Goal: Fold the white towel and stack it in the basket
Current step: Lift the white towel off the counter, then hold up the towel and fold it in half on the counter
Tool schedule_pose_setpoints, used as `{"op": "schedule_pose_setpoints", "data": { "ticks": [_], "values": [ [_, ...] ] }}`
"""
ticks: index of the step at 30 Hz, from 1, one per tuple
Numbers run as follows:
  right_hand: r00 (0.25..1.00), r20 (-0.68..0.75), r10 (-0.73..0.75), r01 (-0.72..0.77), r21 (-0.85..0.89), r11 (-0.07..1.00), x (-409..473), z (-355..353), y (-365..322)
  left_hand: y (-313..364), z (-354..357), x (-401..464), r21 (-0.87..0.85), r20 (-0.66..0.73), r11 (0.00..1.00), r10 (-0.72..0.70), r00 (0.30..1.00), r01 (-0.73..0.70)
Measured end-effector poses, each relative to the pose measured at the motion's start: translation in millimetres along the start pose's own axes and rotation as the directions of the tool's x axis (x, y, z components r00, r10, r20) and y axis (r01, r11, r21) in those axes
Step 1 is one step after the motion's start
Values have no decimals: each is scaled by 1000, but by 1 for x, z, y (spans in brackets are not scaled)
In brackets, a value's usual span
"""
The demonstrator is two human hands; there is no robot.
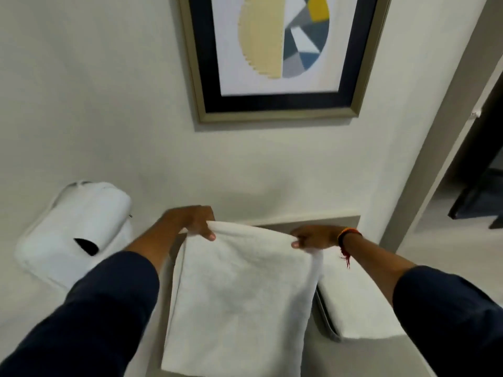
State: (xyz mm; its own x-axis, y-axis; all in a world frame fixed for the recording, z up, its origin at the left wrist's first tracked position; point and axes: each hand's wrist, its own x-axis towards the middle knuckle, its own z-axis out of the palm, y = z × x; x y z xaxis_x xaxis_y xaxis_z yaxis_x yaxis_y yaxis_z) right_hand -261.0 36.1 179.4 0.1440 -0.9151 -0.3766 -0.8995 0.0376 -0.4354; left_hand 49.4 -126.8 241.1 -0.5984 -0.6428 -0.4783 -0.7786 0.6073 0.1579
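Observation:
A white towel [239,300] hangs in front of me, held up by its top edge. My left hand [194,220] pinches the upper left corner. The upper right corner is gripped by my right hand [317,236], which wears a red and orange thread band at the wrist. The towel drapes flat and wide down to the bottom of the view. No basket can be made out; the towel hides what lies behind and below it.
A white paper dispenser [73,232] is fixed on the wall at the left. A white-topped fixture [356,303] sits to the right behind the towel. A framed abstract picture [277,58] hangs above. A doorway [473,202] opens at the right.

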Motion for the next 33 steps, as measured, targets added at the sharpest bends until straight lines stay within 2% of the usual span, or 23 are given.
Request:
{"op": "schedule_pose_setpoints", "data": {
  "ticks": [3,5,7,9,11,12,15,19,23,25,30,33],
  "values": [
    [987,-74,-143,136,-87,987,-19,-92,-37,6,-80,-57,46,-84,999,9,996,-5],
    [972,-140,-188,161,-184,970,-37,-149,-61,10,-122,-93,46,-152,999,13,988,-6],
    [933,-276,-230,151,-280,948,-58,-200,-87,17,-161,-130,60,-235,998,19,972,-5],
    [835,-467,-290,152,-312,938,-74,-240,-107,26,-201,-165,76,-311,997,31,950,-7],
    [678,-662,-320,154,-298,942,-84,-268,-123,35,-234,-195,74,-396,997,50,917,-22],
    [629,-710,-316,137,-298,944,-88,-276,-133,38,-246,-206,68,-451,997,55,891,-27],
    [652,-683,-330,62,-385,921,-98,-293,-157,44,-262,-227,101,-577,995,51,815,9],
    [534,-773,-342,66,-365,929,-119,-310,-174,44,-270,-244,118,-574,993,60,817,10],
    [541,-765,-349,39,-392,919,-130,-320,-184,47,-280,-258,120,-514,993,55,856,9],
    [529,-778,-339,43,-375,926,-130,-323,-184,46,-279,-255,107,-528,994,48,848,10],
    [562,-767,-309,-49,-404,913,-115,-307,-183,34,-254,-219,104,-696,986,-19,718,127],
    [555,-787,-268,-97,-382,919,-98,-292,-174,25,-238,-196,31,-741,992,-59,668,122]
  ]
}}
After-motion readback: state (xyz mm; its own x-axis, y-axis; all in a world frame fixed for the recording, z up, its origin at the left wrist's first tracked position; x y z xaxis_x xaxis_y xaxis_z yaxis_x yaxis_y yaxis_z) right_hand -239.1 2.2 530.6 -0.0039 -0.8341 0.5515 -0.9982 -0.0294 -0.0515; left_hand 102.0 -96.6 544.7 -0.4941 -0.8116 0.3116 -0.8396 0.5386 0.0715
